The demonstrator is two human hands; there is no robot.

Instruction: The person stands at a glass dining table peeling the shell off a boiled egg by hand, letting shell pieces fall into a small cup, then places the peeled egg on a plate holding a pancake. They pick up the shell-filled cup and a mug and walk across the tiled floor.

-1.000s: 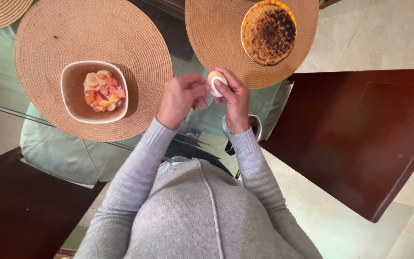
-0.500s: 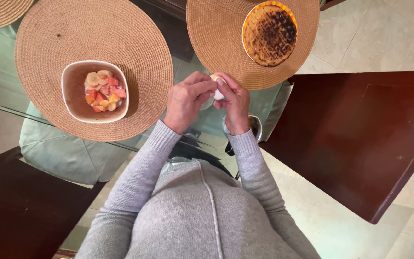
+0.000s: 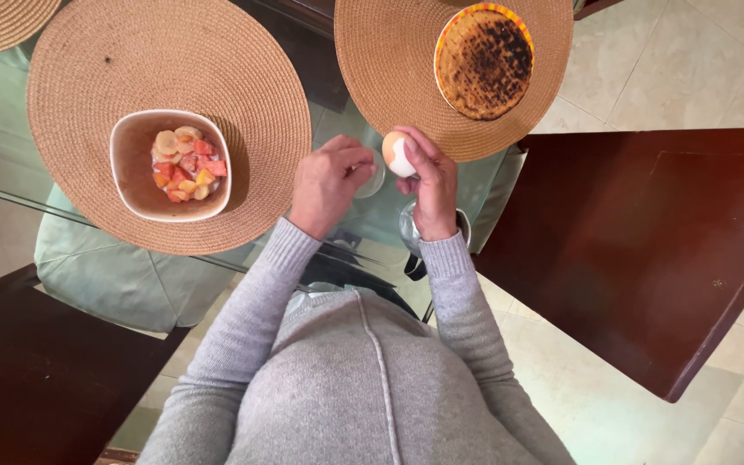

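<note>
Flanking the hands [image 3: 381, 181]: fruit bowl [image 3: 131, 185], charred flatbread [image 3: 484, 60].

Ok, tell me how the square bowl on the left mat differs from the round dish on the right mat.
The square white bowl holds mixed chopped fruit; the round orange-rimmed dish holds something flat with a charred top. The bowl sits near the middle of its woven straw mat; the dish sits toward the upper right of its own straw mat. Both rest on round woven mats.

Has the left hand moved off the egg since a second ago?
Yes. The left hand has drawn back left, toward the fruit bowl, leaving a gap to the egg in the right hand.
</note>
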